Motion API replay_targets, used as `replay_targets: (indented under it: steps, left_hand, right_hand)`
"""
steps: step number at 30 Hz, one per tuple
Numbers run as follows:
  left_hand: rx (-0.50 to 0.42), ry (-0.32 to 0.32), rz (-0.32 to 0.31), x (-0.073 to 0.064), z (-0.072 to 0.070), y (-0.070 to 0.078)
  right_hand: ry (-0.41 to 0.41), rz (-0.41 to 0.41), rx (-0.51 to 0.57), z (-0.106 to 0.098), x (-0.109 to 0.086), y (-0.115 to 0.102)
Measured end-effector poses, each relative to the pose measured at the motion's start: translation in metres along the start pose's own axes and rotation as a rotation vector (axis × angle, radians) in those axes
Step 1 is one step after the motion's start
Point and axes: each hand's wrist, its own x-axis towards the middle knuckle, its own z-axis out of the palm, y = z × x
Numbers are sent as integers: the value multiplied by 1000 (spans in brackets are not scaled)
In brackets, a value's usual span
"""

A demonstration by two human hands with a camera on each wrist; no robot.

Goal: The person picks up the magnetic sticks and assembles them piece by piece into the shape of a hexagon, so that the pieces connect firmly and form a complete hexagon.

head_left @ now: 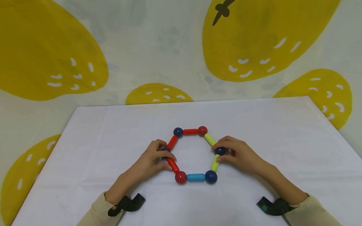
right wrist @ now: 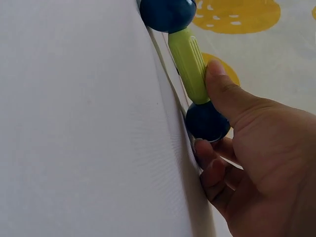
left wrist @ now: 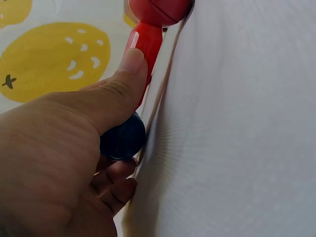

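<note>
A closed ring of magnetic rods and balls lies on the white table. My left hand (head_left: 154, 157) grips its left corner, fingers curled about a blue ball (left wrist: 123, 139) and thumb along a red rod (left wrist: 146, 42). On the opposite corner, my right hand (head_left: 240, 153) holds another blue ball (head_left: 220, 151), its thumb against a yellow-green rod (right wrist: 188, 64). At the far side, a red rod (head_left: 190, 131) joins a blue ball (head_left: 178, 131) to a red ball (head_left: 202, 131). A light blue rod (head_left: 196, 177) links the near red ball (head_left: 181, 177) and blue ball (head_left: 211, 177).
The white-covered table (head_left: 113, 125) extends around the ring on every side. Behind it hangs a pale cloth (head_left: 158, 47) printed with large yellow fruit shapes. A dark strap (head_left: 127, 204) is on the left wrist and another dark strap (head_left: 274, 206) on the right.
</note>
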Motion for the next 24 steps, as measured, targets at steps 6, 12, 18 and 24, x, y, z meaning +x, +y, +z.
replay_targets:
  steps: [6, 12, 18, 24]
  left_hand:
    - [-11, -2, 12, -2, 2, -1]
    - [23, 11, 17, -2, 4, -1]
    - [66, 24, 26, -1, 3, 2]
    - [105, 44, 52, 3, -3, 4]
  right_hand:
    - [6, 19, -32, 3, 1, -2]
    - [3, 18, -36, 3, -1, -3]
    - [-2, 29, -29, 1, -4, -3]
    - [5, 35, -40, -3, -1, -7]
